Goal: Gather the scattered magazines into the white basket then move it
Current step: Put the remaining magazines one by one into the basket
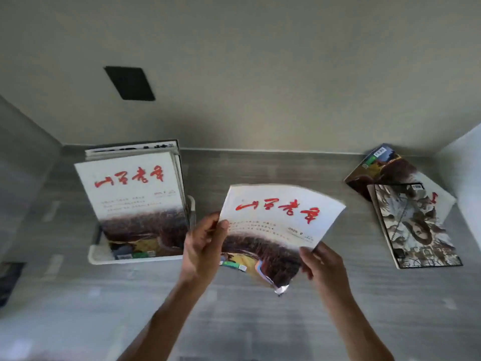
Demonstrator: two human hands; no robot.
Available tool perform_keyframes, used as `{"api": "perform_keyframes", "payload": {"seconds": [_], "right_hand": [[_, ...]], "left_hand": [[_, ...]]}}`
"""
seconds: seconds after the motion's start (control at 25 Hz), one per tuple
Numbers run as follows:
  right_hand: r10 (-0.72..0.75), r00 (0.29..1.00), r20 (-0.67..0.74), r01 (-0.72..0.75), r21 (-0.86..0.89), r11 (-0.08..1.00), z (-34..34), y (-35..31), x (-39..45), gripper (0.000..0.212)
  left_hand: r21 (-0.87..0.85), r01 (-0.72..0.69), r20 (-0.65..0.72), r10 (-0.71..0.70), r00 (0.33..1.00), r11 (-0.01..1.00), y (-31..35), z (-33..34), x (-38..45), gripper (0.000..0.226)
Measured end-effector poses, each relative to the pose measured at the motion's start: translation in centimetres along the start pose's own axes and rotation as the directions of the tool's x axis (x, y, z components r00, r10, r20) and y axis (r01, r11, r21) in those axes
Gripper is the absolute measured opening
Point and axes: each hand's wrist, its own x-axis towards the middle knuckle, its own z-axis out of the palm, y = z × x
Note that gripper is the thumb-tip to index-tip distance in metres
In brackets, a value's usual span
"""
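A white-covered magazine with red lettering (276,217) is held up in the air at the centre, slightly bent. My left hand (203,246) grips its left edge and my right hand (320,264) grips its lower right edge. To the left, the white basket (101,256) stands on the grey floor with several magazines upright in it; the front one (135,201) has the same white cover with red lettering. At the right lie two loose magazines: a black-and-white illustrated one (413,227) on top of a partly covered colourful one (382,168).
A beige wall rises behind the floor, with a dark rectangular panel (130,83) on it. A white surface (466,178) edges the far right. A dark object (9,280) sits at the left border.
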Motion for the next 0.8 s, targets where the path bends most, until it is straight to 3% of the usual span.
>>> {"api": "perform_keyframes", "payload": {"seconds": [0.16, 0.28, 0.36, 0.48, 0.56, 0.68, 0.8], "right_hand": [[-0.252, 0.955, 0.157, 0.233, 0.128, 0.964, 10.1, -8.4, 0.8, 0.007], [-0.31, 0.924, 0.222, 0.291, 0.116, 0.95, 17.8, -11.8, 1.9, 0.015], [-0.29, 0.917, 0.275, 0.286, 0.056, 0.957, 22.5, -11.7, 2.5, 0.019], [-0.226, 0.926, 0.304, 0.268, -0.106, 0.957, 26.7, -9.2, 3.4, 0.001], [-0.209, 0.941, 0.265, 0.266, -0.202, 0.943, 27.8, -7.5, 4.0, 0.004], [-0.186, 0.957, 0.224, 0.235, -0.214, 0.948, 28.9, -6.1, 4.8, 0.019], [-0.124, 0.965, 0.23, 0.166, -0.172, 0.971, 29.4, -5.0, 5.2, 0.017]], "left_hand": [[0.023, -0.083, -0.281, 0.086, 0.956, 0.996, 3.8, -11.2, 4.4, 0.013], [0.102, -0.16, -0.381, 0.187, 0.906, 0.982, 4.8, -18.6, 7.1, 0.031], [0.133, -0.137, -0.402, 0.18, 0.898, 0.981, 3.5, -22.0, 7.8, 0.038], [0.164, 0.066, -0.462, 0.017, 0.887, 0.984, -0.7, -24.4, 8.0, 0.042], [0.195, 0.158, -0.466, -0.05, 0.883, 0.968, -3.9, -24.9, 7.9, 0.04], [0.207, 0.18, -0.451, -0.069, 0.89, 0.962, -6.7, -25.3, 8.2, 0.038], [0.252, 0.161, -0.446, -0.034, 0.894, 0.954, -8.1, -25.6, 8.9, 0.032]]}}
